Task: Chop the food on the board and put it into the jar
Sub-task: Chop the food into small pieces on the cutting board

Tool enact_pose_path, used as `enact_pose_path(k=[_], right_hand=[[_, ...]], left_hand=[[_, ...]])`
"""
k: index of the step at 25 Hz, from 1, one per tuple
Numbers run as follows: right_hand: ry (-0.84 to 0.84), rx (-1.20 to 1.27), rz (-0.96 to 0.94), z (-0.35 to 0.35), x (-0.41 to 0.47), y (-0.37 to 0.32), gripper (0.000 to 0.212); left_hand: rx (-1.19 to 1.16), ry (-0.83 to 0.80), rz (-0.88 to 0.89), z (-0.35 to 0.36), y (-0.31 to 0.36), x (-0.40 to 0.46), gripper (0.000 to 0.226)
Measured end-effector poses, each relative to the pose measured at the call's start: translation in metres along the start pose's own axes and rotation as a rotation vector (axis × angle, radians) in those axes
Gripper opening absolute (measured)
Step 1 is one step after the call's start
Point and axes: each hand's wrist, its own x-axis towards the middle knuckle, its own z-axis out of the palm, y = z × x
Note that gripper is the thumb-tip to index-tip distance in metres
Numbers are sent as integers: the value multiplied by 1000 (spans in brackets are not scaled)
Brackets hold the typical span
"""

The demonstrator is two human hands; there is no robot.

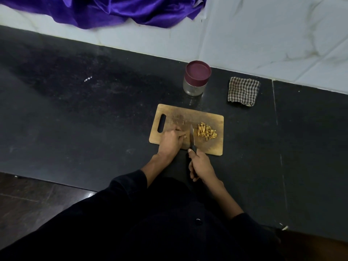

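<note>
One rectangular wooden chopping board with a single oval handle slot lies on one black stone countertop. One small knife with a dark handle rests its blade on the board. One heap of pale yellow chopped pieces sits near the board's right edge; the pieces are too many and too small to count. One clear glass jar carries one maroon round lid. One folded brown-and-white checked cloth lies toward the countertop's back edge. One purple satin cloth hangs beyond it. Two hands are visible: one left hand, one right hand.
</note>
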Motion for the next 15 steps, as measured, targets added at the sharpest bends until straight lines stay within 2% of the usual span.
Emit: enact_pose_path(k=[7, 12, 15], right_hand=[[78, -257, -108, -8, -4, -3, 29], [35, -545, -172, 10, -4, 2, 34], [102, -538, -141, -1, 0, 2, 31]], left_hand=[[-172, -46, -95, -15, 4, 3, 17], [-161, 97, -203, -21, -12, -1, 23], [-205, 127, -264, -19, -18, -2, 15]])
